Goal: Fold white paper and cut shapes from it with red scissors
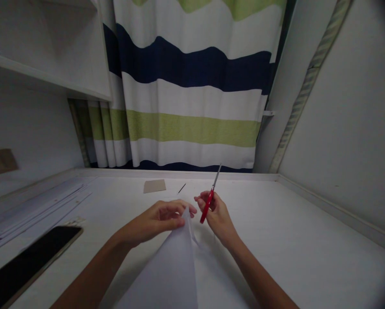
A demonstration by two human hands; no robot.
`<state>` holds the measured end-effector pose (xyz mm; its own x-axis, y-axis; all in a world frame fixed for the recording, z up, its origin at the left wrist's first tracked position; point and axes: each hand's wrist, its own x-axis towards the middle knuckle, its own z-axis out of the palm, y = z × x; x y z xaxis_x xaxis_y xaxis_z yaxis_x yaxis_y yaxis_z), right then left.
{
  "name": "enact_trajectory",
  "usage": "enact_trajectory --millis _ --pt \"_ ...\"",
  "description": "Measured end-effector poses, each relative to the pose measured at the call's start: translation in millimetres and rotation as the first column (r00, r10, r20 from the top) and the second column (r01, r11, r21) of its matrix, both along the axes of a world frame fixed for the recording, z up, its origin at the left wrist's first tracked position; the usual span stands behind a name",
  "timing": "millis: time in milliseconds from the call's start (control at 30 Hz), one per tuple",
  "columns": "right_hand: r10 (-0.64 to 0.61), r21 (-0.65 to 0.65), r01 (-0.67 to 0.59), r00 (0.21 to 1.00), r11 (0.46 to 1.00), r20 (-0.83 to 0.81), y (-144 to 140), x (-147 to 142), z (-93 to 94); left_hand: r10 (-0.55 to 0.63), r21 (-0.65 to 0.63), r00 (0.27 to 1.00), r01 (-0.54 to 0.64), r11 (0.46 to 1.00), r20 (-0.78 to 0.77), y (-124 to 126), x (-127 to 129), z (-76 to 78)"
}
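My left hand (pixel 166 216) pinches the top corner of a folded sheet of white paper (pixel 169 274), thumb in front and fingers behind. The sheet rises to a point there and widens toward the bottom edge of the view. A pair of scissors (pixel 208 204) with red handles is in my right hand (pixel 220 216), just right of the paper's tip. Its blades look closed and point up and away from me, apart from the paper. Part of the handles is hidden by my fingers.
Beyond my hands, a small beige card (pixel 154 186) and a thin dark stick (pixel 181 188) lie on the white table (pixel 292 240). A dark flat panel (pixel 34 262) is at the left, beside several white sheets (pixel 38 214). A striped curtain (pixel 192 101) hangs behind the table.
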<state>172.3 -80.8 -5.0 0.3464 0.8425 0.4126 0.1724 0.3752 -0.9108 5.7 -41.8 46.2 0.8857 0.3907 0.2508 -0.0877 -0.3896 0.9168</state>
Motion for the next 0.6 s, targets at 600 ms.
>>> enact_trajectory --millis 600 --pt "-0.264 0.066 0.261 0.872 0.963 0.412 4.5 1.0 -6.6 0.060 0.249 0.996 -0.043 0.967 -0.062 -9.1 26.5 -30.6"
